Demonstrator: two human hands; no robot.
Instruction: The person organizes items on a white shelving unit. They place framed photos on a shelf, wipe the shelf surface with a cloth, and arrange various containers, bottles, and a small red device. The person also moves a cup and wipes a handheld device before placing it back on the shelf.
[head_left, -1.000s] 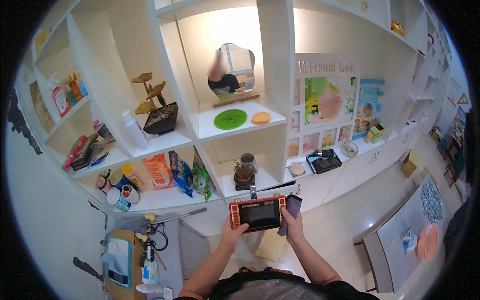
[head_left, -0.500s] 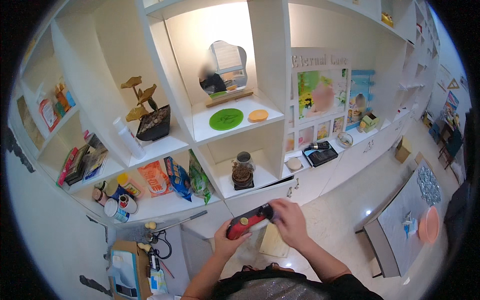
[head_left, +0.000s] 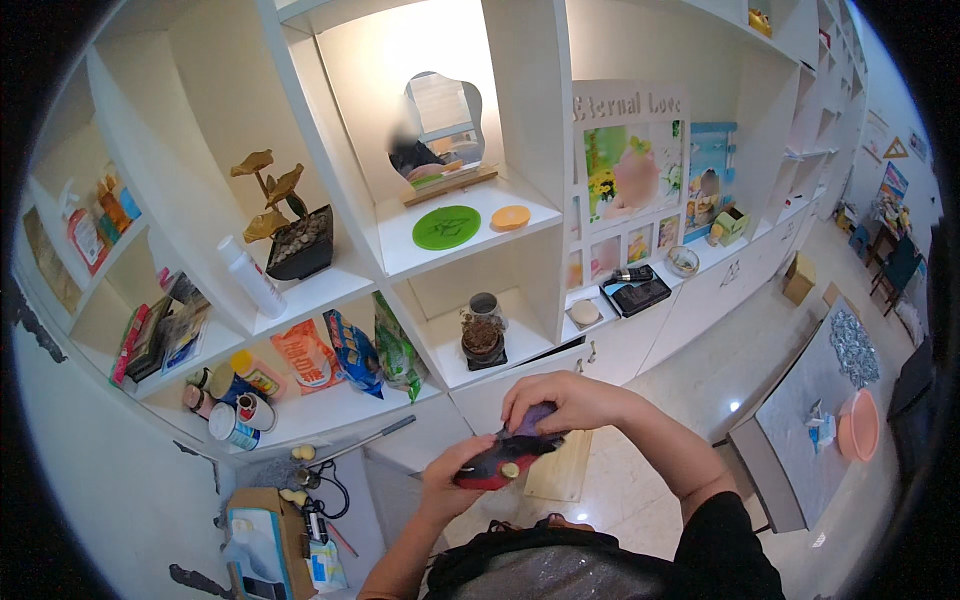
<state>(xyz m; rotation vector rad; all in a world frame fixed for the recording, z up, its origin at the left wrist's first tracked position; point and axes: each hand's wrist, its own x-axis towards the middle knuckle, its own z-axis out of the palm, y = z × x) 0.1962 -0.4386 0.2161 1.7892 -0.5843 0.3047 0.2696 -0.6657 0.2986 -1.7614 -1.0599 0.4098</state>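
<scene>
In front of my body, over the cabinet's lower doors, my left hand (head_left: 447, 482) grips a red and black elongated object (head_left: 487, 475) by its left end. A small gold round piece stands out on its side; I cannot make out its exact kind. My right hand (head_left: 572, 402) pinches a purple cloth (head_left: 534, 418) and presses it on the object's upper right side. The cloth and the right fingers hide part of that end.
Beyond my hands, white shelves hold a potted plant (head_left: 482, 338), a green disc (head_left: 447, 228), a wavy mirror (head_left: 436, 130) and a photo frame (head_left: 635, 175). An open cardboard box (head_left: 292, 535) stands lower left. A table with a pink basin (head_left: 859, 426) is at right.
The object has turned in my left hand, its gold piece now lower and farther right. My right hand has moved from its end onto its top with the purple cloth.
</scene>
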